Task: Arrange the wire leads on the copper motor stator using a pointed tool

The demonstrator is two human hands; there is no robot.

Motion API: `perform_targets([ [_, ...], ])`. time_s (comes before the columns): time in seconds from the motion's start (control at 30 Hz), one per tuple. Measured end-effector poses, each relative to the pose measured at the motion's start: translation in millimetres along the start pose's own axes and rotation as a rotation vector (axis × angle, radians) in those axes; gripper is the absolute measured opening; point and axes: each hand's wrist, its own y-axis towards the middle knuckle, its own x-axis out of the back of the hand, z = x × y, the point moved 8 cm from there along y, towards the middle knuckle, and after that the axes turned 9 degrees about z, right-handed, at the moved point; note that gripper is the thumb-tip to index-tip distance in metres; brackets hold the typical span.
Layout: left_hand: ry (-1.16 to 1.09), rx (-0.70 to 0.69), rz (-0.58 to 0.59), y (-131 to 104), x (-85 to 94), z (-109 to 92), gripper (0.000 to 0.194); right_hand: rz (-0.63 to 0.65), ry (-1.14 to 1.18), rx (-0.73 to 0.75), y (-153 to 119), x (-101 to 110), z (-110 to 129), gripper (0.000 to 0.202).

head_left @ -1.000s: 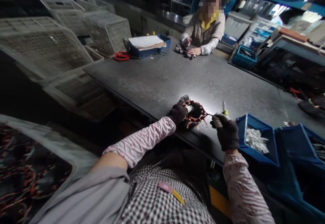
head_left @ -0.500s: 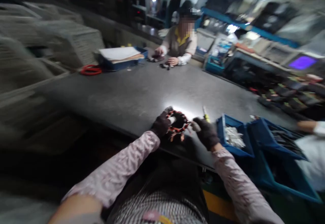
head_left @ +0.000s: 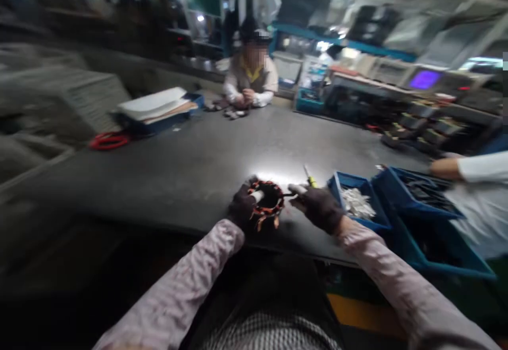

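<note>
The gloved left hand [head_left: 241, 208] grips the wound stator [head_left: 266, 203]; the right hand [head_left: 317, 207] seemingly pinches a yellow-handled tool [head_left: 309, 178]. Both poses are unchanged; the view has tilted up.

My left hand [head_left: 241, 209] and right hand [head_left: 318, 208] wear dark, near-black gloves; my sleeves [head_left: 190, 281] are pale pink with a fine mottled print; my shirt [head_left: 270, 334] is a dark-and-white check. The wound ring [head_left: 266, 200] between my hands is black with copper-orange coils; the tool [head_left: 309, 178] by my right glove has a yellow-green handle; the table [head_left: 206, 159] is speckled dark grey with a white glare patch. The bins [head_left: 400, 207] at my right are bright blue, one holding silvery-white bits [head_left: 357, 203]; a red loop [head_left: 109, 140] lies far left; the person opposite [head_left: 251, 77] wears beige with a yellow collar; a screen [head_left: 424, 79] glows purple.
</note>
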Motion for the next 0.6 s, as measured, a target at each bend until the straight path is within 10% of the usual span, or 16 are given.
perform_targets([
  [0.37,0.070,0.056,-0.033,-0.1,2.3,-3.7,0.061,0.186,0.376,0.260,39.6,0.2,-10.9,0.030],
  [0.6,-0.014,0.033,0.015,1.3,-0.7,-4.0,0.061,0.396,0.252,0.092,62.2,-8.4,-20.5,0.043],
])
